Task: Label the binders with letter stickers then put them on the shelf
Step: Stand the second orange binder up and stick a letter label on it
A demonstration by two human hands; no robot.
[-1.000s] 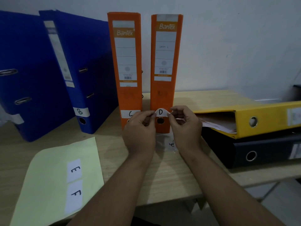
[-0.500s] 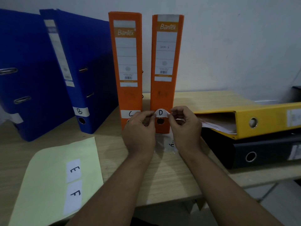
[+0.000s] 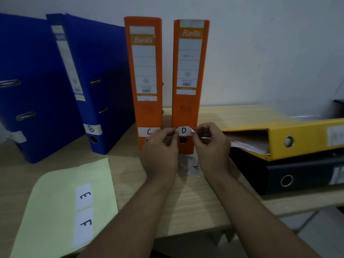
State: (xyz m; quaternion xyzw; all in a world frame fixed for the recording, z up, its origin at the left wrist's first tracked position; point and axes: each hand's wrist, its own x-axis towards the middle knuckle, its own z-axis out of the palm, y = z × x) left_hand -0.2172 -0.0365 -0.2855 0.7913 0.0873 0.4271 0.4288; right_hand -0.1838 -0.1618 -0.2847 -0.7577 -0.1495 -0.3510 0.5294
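Two orange binders stand upright at the middle of the wooden table (image 3: 204,202). The left orange binder (image 3: 147,112) carries a white "C" sticker (image 3: 147,131) low on its spine. Against the lower spine of the right orange binder (image 3: 188,112) sits a white "D" sticker (image 3: 183,130), just above the finger hole. My left hand (image 3: 160,151) pinches the sticker's left end and my right hand (image 3: 212,146) pinches its right end, which is lifted off the spine. A pale yellow sheet (image 3: 55,211) at the front left bears "E" (image 3: 84,196) and "F" (image 3: 85,223) stickers.
Two blue binders stand at the left; the nearer one (image 3: 104,90) has a "B" sticker (image 3: 91,129). A yellow binder (image 3: 297,138) lies on a black binder (image 3: 301,175) at the right. The wall rises right behind the binders.
Both hands stay at the "D" sticker on the right orange binder with hardly any movement; the sticker's right end stays lifted.
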